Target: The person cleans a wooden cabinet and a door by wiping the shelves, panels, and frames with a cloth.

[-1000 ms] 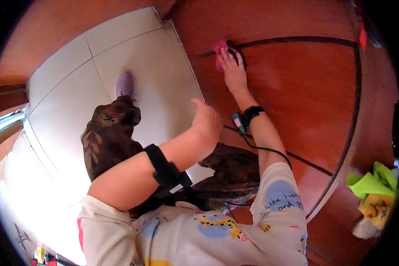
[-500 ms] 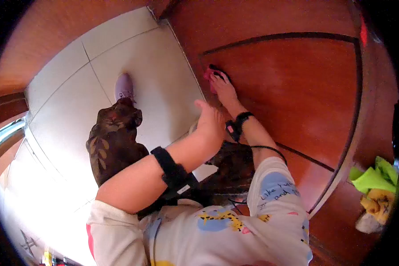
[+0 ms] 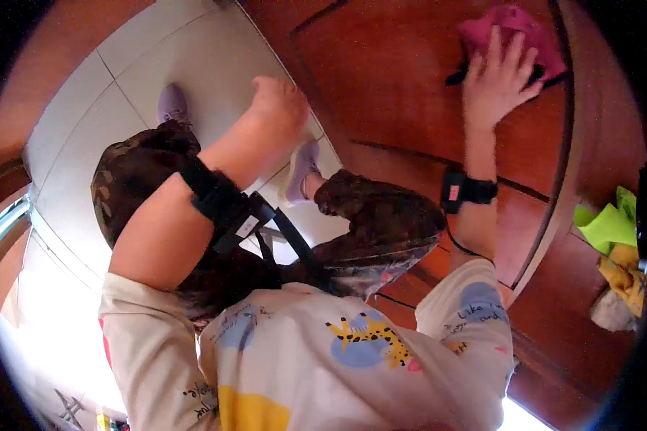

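My right hand is stretched far out to the upper right, back of the hand showing. Its spread fingers hold a pink cloth with dark edges flat against a glossy red-brown wooden panel. Some of the cloth is hidden under the palm. In front of my body, above the pale tiled floor, hovers my left hand. It touches nothing; its fingers look curled in with the thumb standing out, slightly blurred.
Pale floor tiles lie at the left, with my two purple shoes on them. At the right, a lime-green cloth sits by a yellow-brown cloth and a greyish one. Black straps circle both forearms, and a cable runs by the right one.
My right hand has slid the pink cloth across the panel, away from the floor edge to the upper right. My left hand has shifted up and left; my view has turned, showing the second shoe.
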Tool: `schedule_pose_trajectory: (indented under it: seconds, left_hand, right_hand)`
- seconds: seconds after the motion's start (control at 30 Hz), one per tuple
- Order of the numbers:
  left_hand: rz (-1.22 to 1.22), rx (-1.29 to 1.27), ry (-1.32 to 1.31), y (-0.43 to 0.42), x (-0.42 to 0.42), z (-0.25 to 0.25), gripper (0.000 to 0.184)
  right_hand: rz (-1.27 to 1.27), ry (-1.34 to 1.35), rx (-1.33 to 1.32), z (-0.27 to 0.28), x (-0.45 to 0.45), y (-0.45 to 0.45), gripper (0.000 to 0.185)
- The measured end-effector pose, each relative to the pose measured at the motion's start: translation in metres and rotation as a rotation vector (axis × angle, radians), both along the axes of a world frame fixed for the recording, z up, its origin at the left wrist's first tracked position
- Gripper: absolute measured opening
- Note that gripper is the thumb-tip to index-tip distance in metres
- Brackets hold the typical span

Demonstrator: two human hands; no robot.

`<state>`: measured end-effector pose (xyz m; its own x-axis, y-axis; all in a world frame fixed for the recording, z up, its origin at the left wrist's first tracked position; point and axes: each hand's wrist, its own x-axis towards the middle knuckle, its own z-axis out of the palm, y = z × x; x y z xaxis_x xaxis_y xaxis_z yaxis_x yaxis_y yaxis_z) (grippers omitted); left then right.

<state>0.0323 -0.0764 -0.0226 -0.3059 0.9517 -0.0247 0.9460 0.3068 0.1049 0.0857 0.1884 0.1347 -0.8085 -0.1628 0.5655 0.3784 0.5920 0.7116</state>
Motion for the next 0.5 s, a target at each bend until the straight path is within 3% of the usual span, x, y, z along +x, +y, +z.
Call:
schedule_pose_trajectory:
  seconds: [0.13, 0.27, 0.43, 0.5]
  left_hand:
    - [0.006, -0.072, -0.012, 0.004, -0.001, 0.006, 0.017]
    - [-0.027, -0.149, -0.103, 0.007, -0.003, 0.006, 0.018]
    - [-0.074, -0.060, 0.010, 0.000, 0.003, 0.005, 0.022]
    - [0.026, -0.233, -0.079, 0.010, 0.008, 0.010, 0.029]
  right_hand:
    - [-0.245, -0.476, -0.097, -0.091, 0.036, -0.005, 0.055]
    - [-0.038, -0.891, -0.197, -0.188, 0.083, 0.008, 0.056]
    - [-0.022, -1.140, -0.246, -0.261, 0.132, 0.024, 0.054]
    - [-0.011, -1.187, -0.271, -0.287, 0.138, 0.029, 0.054]
